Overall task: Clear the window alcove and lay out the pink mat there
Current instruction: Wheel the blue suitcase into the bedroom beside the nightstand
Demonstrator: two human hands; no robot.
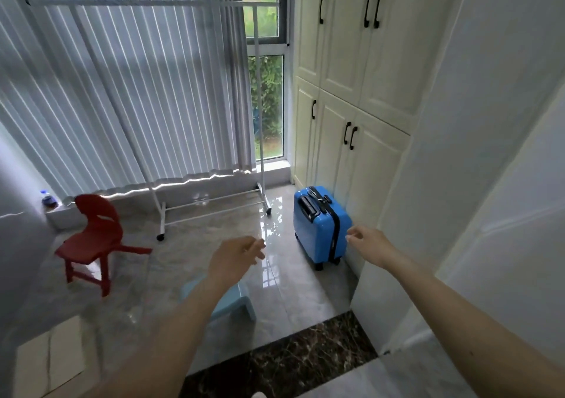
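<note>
Both my hands reach into the alcove, left hand (237, 260) and right hand (368, 243), fingers loose, holding nothing. The blue suitcase (321, 225) stands against the cupboard (351, 92), just beyond my right hand; rigid, slick shell, probably light, best taken by its top handle. The pink mat isn't in view. I can read no labels.

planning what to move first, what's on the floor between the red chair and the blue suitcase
In the head view, the wheeled foot of the white clothes rack stands between the red chair and the blue suitcase, toward the window; nearer the camera only glossy floor shows.
</note>
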